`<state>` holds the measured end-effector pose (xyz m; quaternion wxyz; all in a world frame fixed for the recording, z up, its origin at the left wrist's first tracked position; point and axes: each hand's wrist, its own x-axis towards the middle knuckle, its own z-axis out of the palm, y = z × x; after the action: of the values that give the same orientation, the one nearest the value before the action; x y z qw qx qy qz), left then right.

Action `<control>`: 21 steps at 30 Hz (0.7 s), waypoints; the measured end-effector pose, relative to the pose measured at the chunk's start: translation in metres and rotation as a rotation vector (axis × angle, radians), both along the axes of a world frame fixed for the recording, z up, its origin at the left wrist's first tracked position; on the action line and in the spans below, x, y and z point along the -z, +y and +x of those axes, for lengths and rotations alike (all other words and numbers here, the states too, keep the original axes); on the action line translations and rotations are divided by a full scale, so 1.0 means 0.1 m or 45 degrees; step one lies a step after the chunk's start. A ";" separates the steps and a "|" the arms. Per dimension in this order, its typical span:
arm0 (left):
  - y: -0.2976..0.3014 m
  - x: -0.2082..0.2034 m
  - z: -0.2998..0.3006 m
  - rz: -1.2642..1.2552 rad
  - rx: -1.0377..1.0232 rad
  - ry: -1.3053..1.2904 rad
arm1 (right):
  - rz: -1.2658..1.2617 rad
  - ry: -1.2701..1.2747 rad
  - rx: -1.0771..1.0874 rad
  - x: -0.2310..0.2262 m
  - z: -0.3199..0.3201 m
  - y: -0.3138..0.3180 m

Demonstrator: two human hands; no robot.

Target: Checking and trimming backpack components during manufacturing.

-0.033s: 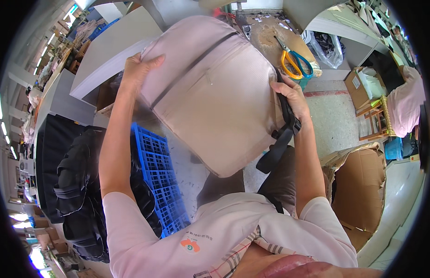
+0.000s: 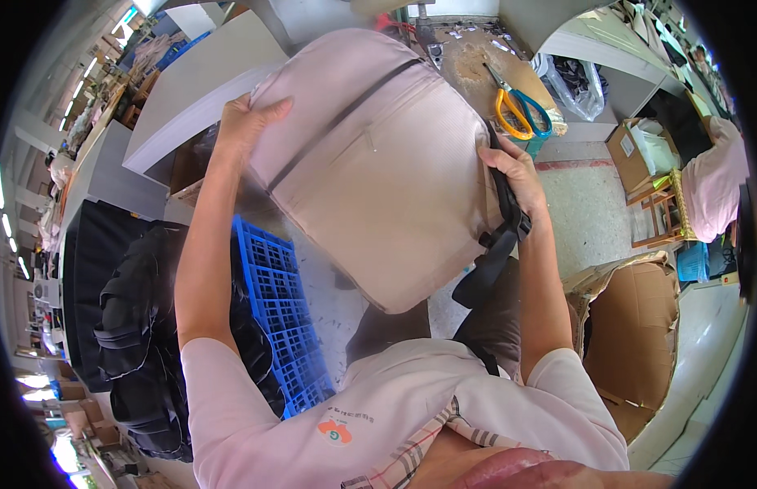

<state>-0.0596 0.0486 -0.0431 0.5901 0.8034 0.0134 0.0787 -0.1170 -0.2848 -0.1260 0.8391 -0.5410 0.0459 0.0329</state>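
I hold up a pale pinkish-beige fabric bag (image 2: 395,187) with both hands, tilted in front of my body. A dark zipper-like band (image 2: 346,122) crosses its upper part. My left hand (image 2: 252,126) grips the bag's upper left edge, its thumb lying on the near face and its other fingers hidden behind. At the right edge my right hand (image 2: 517,171) pinches the bag beside a black strap (image 2: 502,200). From that strap hang a buckle and a wide black end (image 2: 480,281), below my right wrist.
Orange-and-teal scissors (image 2: 521,110) lie on a worn work surface ahead. Black bags or fabric pieces (image 2: 142,326) are heaped at left beside a blue plastic crate (image 2: 284,318). An open cardboard box (image 2: 631,334) stands at right. Farther right, a person in pink (image 2: 717,183) sits on a chair.
The hanging black strap end has swung slightly, and a small light tag now shows beside it. My hands and the bag have barely moved.
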 end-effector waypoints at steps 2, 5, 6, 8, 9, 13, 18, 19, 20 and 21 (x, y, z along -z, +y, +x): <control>-0.03 0.05 -0.03 -0.007 0.018 0.017 | 0.038 0.031 0.016 0.08 -0.05 -0.04; -0.09 0.06 -0.06 0.000 0.053 -0.012 | 0.049 0.041 0.014 0.13 -0.10 -0.09; -0.10 0.05 -0.06 0.029 0.038 0.008 | 0.075 0.046 0.028 0.11 -0.13 -0.08; -0.13 0.04 -0.08 0.058 0.025 0.029 | 0.102 0.053 0.044 0.08 -0.15 -0.08; -0.16 0.02 -0.09 0.065 0.019 0.030 | 0.094 0.053 0.047 0.07 -0.15 -0.08; -0.11 0.08 -0.06 0.084 0.008 0.037 | 0.047 0.062 0.049 0.05 -0.16 -0.09; -0.08 0.15 -0.06 0.002 0.012 -0.011 | 0.054 0.035 0.028 0.07 -0.12 -0.08; -0.07 0.15 -0.05 -0.003 0.001 -0.005 | 0.049 0.039 0.019 0.07 -0.12 -0.07; -0.07 0.15 -0.05 -0.004 0.002 -0.004 | 0.049 0.041 0.019 0.07 -0.12 -0.07; -0.07 0.13 -0.05 -0.004 0.007 0.003 | 0.043 0.040 0.028 0.07 -0.12 -0.07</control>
<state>-0.0645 0.0420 -0.0562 0.5917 0.8025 0.0121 0.0760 -0.1287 -0.2915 -0.1331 0.8477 -0.5255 0.0644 0.0331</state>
